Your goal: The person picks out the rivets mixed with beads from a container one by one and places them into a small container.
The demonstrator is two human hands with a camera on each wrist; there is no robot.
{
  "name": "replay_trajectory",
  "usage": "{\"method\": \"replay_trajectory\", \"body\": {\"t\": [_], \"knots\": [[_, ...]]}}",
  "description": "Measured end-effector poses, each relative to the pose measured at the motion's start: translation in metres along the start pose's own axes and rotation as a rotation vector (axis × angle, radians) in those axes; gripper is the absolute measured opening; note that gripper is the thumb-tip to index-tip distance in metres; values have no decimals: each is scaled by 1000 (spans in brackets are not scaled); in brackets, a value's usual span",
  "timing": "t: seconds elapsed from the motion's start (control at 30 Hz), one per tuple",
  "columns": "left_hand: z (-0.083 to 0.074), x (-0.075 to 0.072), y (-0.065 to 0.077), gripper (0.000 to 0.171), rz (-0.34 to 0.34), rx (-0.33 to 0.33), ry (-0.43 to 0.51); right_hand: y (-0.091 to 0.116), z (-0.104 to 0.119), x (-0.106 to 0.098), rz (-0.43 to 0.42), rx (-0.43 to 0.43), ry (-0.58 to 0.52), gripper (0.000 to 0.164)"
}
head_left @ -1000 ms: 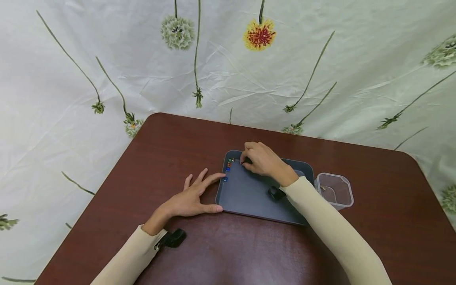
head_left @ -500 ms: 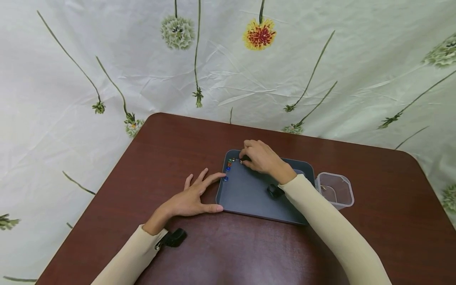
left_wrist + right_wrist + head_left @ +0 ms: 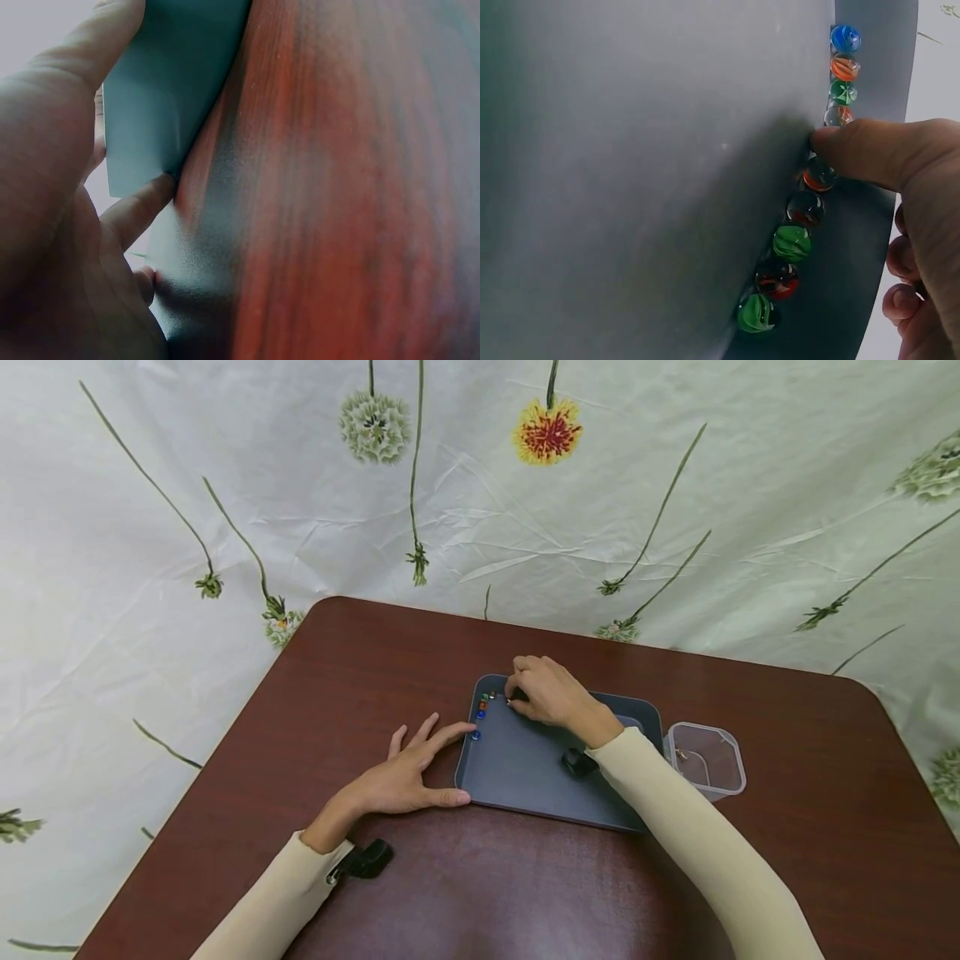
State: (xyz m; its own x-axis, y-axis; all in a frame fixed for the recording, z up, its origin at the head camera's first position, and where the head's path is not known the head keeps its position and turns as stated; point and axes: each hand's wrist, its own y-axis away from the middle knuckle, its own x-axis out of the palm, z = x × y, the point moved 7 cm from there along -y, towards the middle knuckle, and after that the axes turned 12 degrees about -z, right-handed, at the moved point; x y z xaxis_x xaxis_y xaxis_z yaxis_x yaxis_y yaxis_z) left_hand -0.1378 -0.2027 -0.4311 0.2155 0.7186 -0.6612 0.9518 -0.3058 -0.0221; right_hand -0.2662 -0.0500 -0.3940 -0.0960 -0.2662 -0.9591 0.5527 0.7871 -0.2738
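Several glass marbles line the far wall of a grey-blue tray. In the right wrist view a blue marble sits at one end of the row and a green-swirled marble at the other. My right hand reaches over the tray's far left part, thumb and index finger pinched around a marble mostly hidden by the thumb. My left hand is spread at the tray's left side, index fingertip at the rim beside a lone blue marble, thumb at the near left corner.
A clear plastic container stands against the tray's right side with a small item in it. Both lie on a dark red-brown wooden table. Behind the table hangs a white cloth with a flower print.
My right hand has shifted slightly toward the far wall of the tray, its fingers staying at the marble row. The left hand has kept its place.
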Motion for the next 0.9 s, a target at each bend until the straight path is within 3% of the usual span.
{"method": "replay_trajectory", "body": {"t": [0.37, 0.9], "knots": [[1, 0, 0, 88, 1, -5, -7, 6, -1, -8, -29, 31, -21, 13], [-2, -1, 0, 89, -10, 17, -8, 31, -5, -37, -149, -21, -9, 7]]}}
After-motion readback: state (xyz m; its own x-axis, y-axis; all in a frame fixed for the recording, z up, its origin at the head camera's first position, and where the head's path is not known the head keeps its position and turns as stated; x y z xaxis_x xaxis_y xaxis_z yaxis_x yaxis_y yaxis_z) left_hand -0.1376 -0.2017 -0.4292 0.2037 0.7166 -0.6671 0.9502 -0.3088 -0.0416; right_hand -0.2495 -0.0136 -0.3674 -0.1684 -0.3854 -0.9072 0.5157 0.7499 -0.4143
